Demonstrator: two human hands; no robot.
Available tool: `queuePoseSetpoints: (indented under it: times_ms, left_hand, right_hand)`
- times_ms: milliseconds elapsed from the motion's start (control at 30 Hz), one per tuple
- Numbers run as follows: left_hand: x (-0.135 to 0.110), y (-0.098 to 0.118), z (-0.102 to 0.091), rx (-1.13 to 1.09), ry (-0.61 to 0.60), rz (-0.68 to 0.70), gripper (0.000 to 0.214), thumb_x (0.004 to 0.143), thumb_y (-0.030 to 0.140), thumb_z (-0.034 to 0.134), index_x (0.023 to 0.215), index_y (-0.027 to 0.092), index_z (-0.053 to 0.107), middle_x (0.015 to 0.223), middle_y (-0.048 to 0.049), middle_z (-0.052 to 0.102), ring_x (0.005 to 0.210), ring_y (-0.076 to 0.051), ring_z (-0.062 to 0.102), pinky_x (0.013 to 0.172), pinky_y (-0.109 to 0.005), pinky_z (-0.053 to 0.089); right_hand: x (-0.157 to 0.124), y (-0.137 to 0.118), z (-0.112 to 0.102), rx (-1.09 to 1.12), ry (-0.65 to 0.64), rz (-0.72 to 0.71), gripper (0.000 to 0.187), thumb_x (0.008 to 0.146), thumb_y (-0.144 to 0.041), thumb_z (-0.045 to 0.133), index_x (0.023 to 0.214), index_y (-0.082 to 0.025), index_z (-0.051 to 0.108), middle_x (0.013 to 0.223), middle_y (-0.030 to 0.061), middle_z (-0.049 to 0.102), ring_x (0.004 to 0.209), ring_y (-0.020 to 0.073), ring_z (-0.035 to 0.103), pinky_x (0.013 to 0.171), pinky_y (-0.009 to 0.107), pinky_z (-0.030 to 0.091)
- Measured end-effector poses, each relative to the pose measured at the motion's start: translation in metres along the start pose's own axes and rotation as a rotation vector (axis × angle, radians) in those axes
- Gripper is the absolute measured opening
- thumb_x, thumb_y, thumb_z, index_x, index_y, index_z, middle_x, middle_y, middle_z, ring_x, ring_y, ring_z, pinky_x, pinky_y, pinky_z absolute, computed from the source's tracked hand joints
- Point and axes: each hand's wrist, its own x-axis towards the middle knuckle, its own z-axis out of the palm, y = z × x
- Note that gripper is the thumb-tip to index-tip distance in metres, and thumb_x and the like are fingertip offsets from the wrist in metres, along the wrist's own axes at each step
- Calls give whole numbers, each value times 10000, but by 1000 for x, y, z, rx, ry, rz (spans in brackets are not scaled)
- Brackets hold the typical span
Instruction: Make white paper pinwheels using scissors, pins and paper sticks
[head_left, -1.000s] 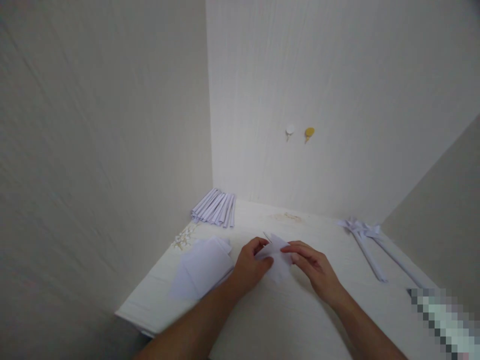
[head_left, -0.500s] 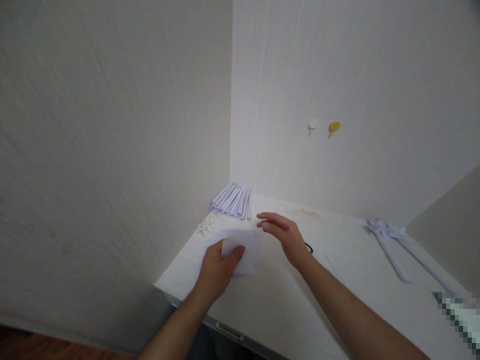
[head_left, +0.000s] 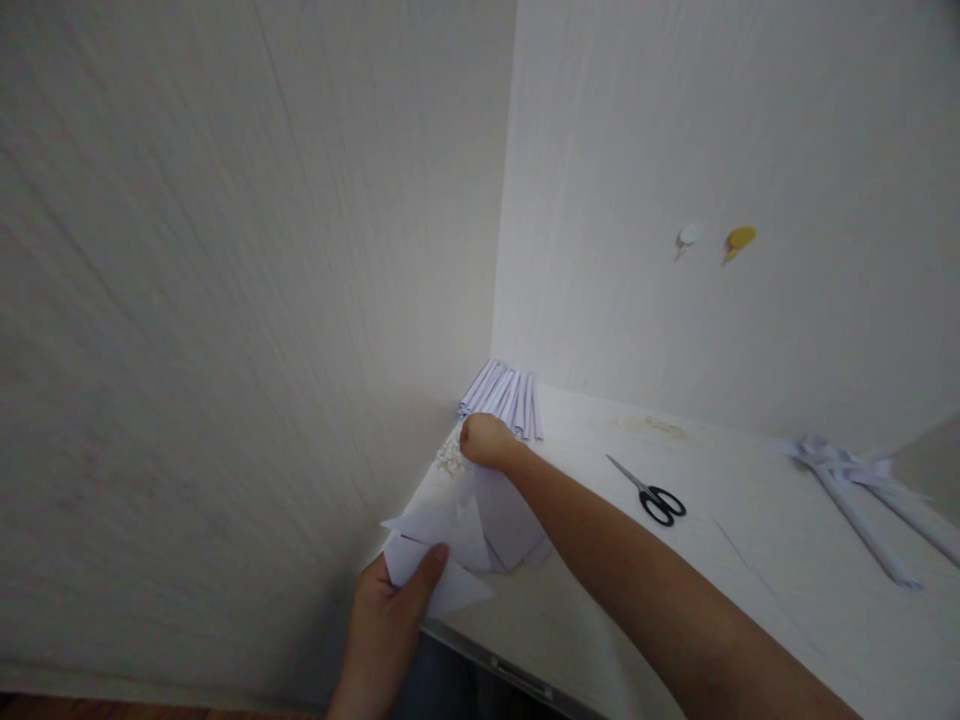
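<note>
My left hand (head_left: 390, 620) is at the desk's near left corner, its thumb pressed on a folded white paper piece (head_left: 435, 560) that it grips. My right hand (head_left: 486, 440) has crossed over to the far left, close to small pale beads (head_left: 450, 458) and just in front of a bundle of rolled white paper sticks (head_left: 504, 396). Its fingers are curled under and hidden. A stack of white paper sheets (head_left: 510, 515) lies beneath my right forearm.
Black-handled scissors (head_left: 649, 490) lie on the white desk (head_left: 750, 590) to the right of my arm. Long white paper strips with a bow-like knot (head_left: 855, 480) lie at the far right. Walls close the left and back; two pins (head_left: 712, 240) stick in the back wall.
The view has swung left. My right hand moved from the desk's middle to the beads in the left corner. My left hand pulled the folded paper back to the near edge. Scissors are now uncovered.
</note>
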Motion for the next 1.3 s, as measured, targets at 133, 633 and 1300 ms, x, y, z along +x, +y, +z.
queuePoseSetpoints:
  times_ms: [133,633,1300]
  left_hand:
    - [4,-2,-2,-43,16,11,459,662,468,883,960,130,795,789,-75,810,709,-251,765,677,-330,627]
    - [-3,7,23,-23,45,156,380,706,388,841,975,127,780,951,-119,826,845,-275,787,758,-363,626]
    - [-95,22,150,23,-310,387,377,811,438,790,1024,127,789,1030,-111,813,981,-273,749,884,-362,568]
  right_hand:
    - [2,-2,-2,-22,-25,4,343,998,-337,656,1297,-173,627,1312,115,644,1095,255,674,916,459,585]
    - [-57,27,-25,620,121,-66,268,995,-322,656,1209,-160,666,1171,83,698,954,210,699,818,394,603]
    - [-354,79,-40,1142,909,97,107,767,-281,733,823,-218,799,740,28,752,672,168,652,665,310,512]
